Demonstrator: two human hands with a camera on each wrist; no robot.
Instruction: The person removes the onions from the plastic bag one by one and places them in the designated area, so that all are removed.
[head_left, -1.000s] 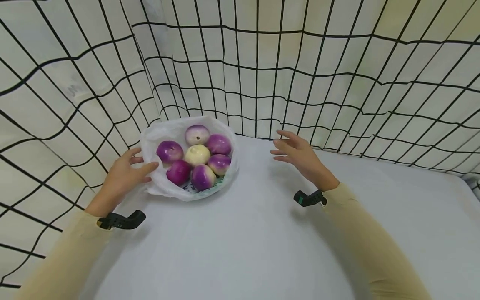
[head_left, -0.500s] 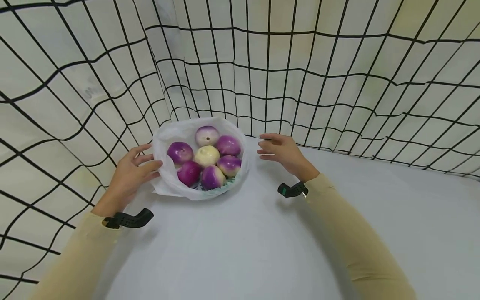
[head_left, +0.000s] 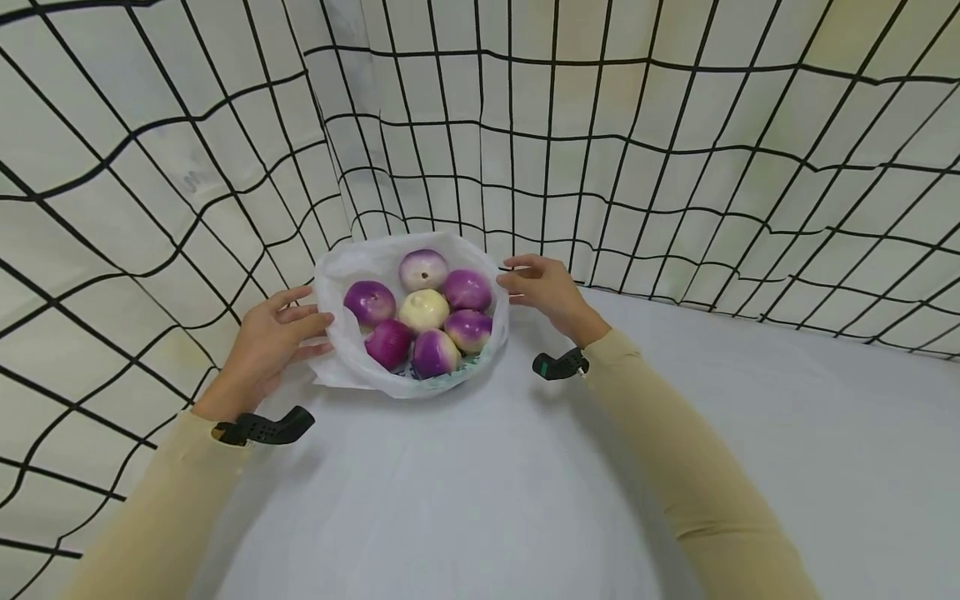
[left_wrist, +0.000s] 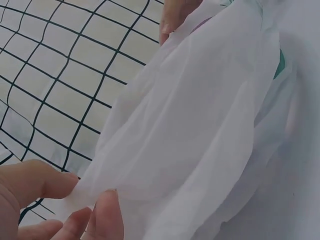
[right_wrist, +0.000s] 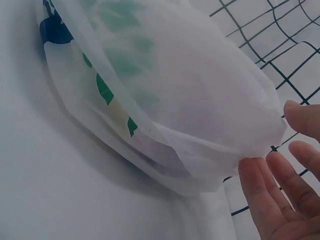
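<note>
A white plastic bag (head_left: 378, 382), its mouth rolled wide, sits on the white tabletop. Inside lie several purple and whitish onions (head_left: 388, 344), with a pale yellow onion (head_left: 423, 310) in the middle. My left hand (head_left: 272, 337) is at the bag's left rim, its fingers loosely spread; in the left wrist view the thumb and fingertips touch the thin plastic. At the opposite side, my right hand (head_left: 546, 292) has its fingertips at the bag's right rim. The right wrist view shows its thumb (right_wrist: 302, 119) and fingers apart, beside the plastic.
A black wire grid (head_left: 551, 137) stands along the back, and another runs down the left side, close to my left arm. Pale sheeting hangs behind the grids. White tabletop (head_left: 442, 500) extends in front and to the right. Each wrist wears a black camera mount (head_left: 270, 427).
My right hand has moved left and reached the bag's right rim. My left hand stays at the left rim. The whole scene has shifted slightly right in view.
</note>
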